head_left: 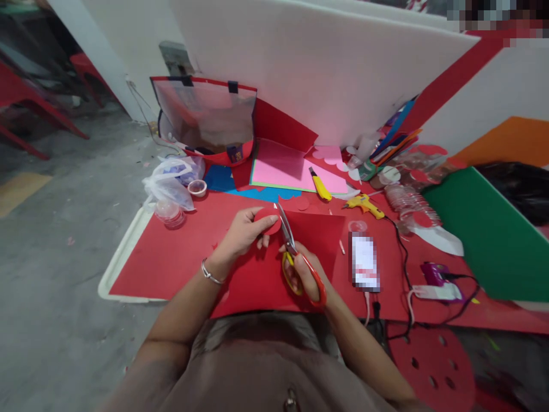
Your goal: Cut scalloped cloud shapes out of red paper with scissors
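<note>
My left hand (247, 230) pinches a small round piece of red paper (269, 223) between thumb and fingers. Scissors (288, 233) with red and yellow handles are in my right hand (307, 268), its fingers through the loops. The blades are slightly apart and point away from me, right at the edge of the red piece. Under both hands lies a larger sheet of red paper (315, 243) on the red-covered table. Some fingers of my right hand are hidden behind the handles.
A yellow utility knife (320, 186) and a yellow glue gun (365, 205) lie beyond my hands. To the right are a phone (364, 262), cables and stacked plastic lids (409, 203). At left stand a plastic bag (169, 180) and clear cups (169, 214). Pink sheets (283, 166) lie behind.
</note>
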The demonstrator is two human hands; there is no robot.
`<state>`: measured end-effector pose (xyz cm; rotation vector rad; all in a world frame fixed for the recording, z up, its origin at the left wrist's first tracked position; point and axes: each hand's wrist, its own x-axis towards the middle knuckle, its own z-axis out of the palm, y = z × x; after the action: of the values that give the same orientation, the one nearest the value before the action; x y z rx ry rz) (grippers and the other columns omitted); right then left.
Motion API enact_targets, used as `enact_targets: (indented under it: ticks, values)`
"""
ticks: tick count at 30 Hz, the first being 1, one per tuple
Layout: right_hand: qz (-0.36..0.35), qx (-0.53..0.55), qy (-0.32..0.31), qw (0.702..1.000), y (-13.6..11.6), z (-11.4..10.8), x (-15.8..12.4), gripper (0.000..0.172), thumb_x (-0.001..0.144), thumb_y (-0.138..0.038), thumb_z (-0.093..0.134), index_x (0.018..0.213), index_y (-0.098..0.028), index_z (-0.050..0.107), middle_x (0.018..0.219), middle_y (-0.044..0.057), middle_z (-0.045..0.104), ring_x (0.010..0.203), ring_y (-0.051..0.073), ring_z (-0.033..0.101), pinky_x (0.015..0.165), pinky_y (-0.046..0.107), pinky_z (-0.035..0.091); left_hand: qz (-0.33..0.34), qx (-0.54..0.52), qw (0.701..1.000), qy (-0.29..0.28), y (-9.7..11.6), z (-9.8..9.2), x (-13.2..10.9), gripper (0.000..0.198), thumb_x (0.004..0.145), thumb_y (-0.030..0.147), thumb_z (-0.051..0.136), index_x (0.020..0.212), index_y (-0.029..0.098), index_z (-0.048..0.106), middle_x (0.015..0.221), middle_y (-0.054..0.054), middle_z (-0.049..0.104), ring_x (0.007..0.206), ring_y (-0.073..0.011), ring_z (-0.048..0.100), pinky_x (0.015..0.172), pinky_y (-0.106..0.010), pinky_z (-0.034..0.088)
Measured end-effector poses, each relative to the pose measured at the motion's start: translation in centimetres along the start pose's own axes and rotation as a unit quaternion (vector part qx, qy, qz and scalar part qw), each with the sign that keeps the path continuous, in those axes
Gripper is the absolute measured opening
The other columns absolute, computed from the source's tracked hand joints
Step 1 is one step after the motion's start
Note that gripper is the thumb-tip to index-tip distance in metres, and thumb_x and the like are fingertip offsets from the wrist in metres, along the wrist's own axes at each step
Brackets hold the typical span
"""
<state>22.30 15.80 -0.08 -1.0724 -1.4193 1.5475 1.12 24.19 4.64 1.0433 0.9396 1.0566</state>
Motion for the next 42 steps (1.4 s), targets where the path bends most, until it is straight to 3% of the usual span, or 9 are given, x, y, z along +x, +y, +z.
enact_targets:
  ticks: [2,6,10,16,22,28,33,42]
  values:
    - [0.007,0.051,0.007,0.999,1.3,0.0,2.1,0.064,0.109,-0.082,0.052,0.126,-0.021,0.062,0.064,-0.009,0.050,0.040,0.010,0.042,0.038,0.022,0.041,-0.005,0.000,1.000,0.015,-1.4,-0.6,1.8,0.044,0.081,0.054,0.092,0.072,0.017,0.069,0.048,-0.003,0.064,0.035,-0.0091,0.049,0.038,-0.020,0.034]
    - [0.084,0.110,-0.007,0.990,3.2,-0.4,6.3,0.073,0.100,-0.090,0.058,0.119,-0.020,0.060,0.061,-0.012,0.047,0.039,0.008,0.038,0.036,0.019,0.038,-0.049,-0.001,0.997,0.058,-4.2,-2.4,5.0,0.044,0.075,0.051,0.095,0.070,0.017,0.066,0.048,-0.003,0.064,0.034,-0.0091,0.049,0.036,-0.019,0.035]
    - [0.126,0.149,-0.049,0.980,3.8,-0.9,8.5,0.077,0.093,-0.092,0.063,0.117,-0.020,0.059,0.062,-0.012,0.048,0.039,0.008,0.037,0.035,0.019,0.039,-0.078,0.006,0.994,0.071,-5.4,-4.0,5.8,0.043,0.075,0.050,0.094,0.074,0.018,0.066,0.048,-0.002,0.064,0.033,-0.0114,0.050,0.035,-0.021,0.039]
    - [0.157,0.197,-0.075,0.965,4.1,-1.6,8.2,0.079,0.088,-0.091,0.073,0.119,-0.020,0.060,0.066,-0.010,0.055,0.041,0.008,0.041,0.036,0.020,0.039,-0.108,0.016,0.991,0.073,-5.6,-3.6,5.3,0.041,0.077,0.051,0.092,0.078,0.018,0.068,0.049,-0.002,0.065,0.034,-0.0137,0.053,0.035,-0.024,0.044]
    - [0.155,0.190,-0.102,0.964,4.1,-2.3,7.8,0.069,0.097,-0.090,0.066,0.108,-0.023,0.058,0.068,-0.009,0.054,0.044,0.008,0.046,0.040,0.020,0.043,-0.124,0.025,0.990,0.068,-6.3,-2.8,5.4,0.037,0.080,0.049,0.088,0.071,0.017,0.071,0.050,-0.004,0.065,0.034,-0.0134,0.053,0.036,-0.025,0.045]
    - [0.152,0.195,-0.108,0.963,4.4,-2.5,8.1,0.062,0.096,-0.081,0.076,0.110,-0.022,0.062,0.067,-0.009,0.054,0.048,0.009,0.047,0.043,0.019,0.044,-0.106,-0.008,0.987,0.125,-6.1,-1.9,5.1,0.030,0.076,0.040,0.089,0.075,0.019,0.068,0.050,0.001,0.064,0.035,-0.0123,0.051,0.036,-0.024,0.045]
    - [0.127,0.164,-0.113,0.972,4.0,-2.6,8.2,0.059,0.097,-0.078,0.076,0.105,-0.022,0.062,0.063,-0.010,0.052,0.046,0.009,0.047,0.042,0.018,0.044,-0.109,-0.064,0.976,0.177,-6.5,-0.9,4.8,0.024,0.073,0.031,0.086,0.079,0.016,0.067,0.066,-0.001,0.073,0.044,-0.0107,0.062,0.037,-0.019,0.042]
    - [0.141,0.178,-0.124,0.966,3.9,-2.3,8.4,0.061,0.092,-0.075,0.081,0.116,-0.023,0.059,0.059,-0.013,0.047,0.039,0.009,0.041,0.034,0.020,0.045,-0.103,-0.088,0.972,0.190,-7.4,-0.2,4.5,0.032,0.078,0.041,0.088,0.081,0.016,0.067,0.066,0.001,0.070,0.043,-0.0101,0.062,0.036,-0.019,0.042]
